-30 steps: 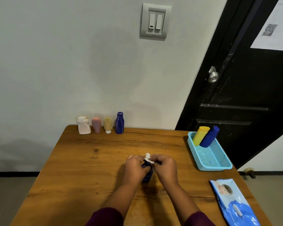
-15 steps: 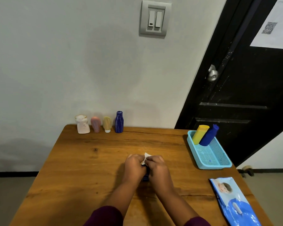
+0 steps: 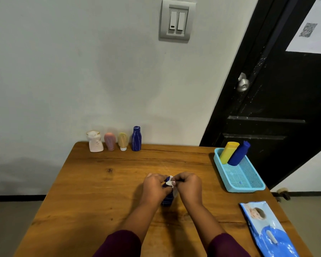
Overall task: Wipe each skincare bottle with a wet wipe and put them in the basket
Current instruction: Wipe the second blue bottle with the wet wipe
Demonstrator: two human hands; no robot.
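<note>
I am holding a bottle [image 3: 166, 200] upright at the middle of the table [image 3: 100, 191], my left hand [image 3: 155, 188] gripping its left side and my right hand [image 3: 190, 188] pinching a wet wipe [image 3: 170, 182] against its top. A row of four bottles [image 3: 112, 141] is standing along the far edge, to the left. The basket [image 3: 248, 189] is sitting at the right edge, with a tube [image 3: 229, 152] and a second bottle [image 3: 238, 153] leaning side by side in its far end. The wet wipes pack [image 3: 267, 230] is lying nearer, at the right.

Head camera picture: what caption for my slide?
Left hand holds a dark blue bottle, right hand rubs it with a wet wipe; yellow bottle and blue bottle lean in the basket.
</note>
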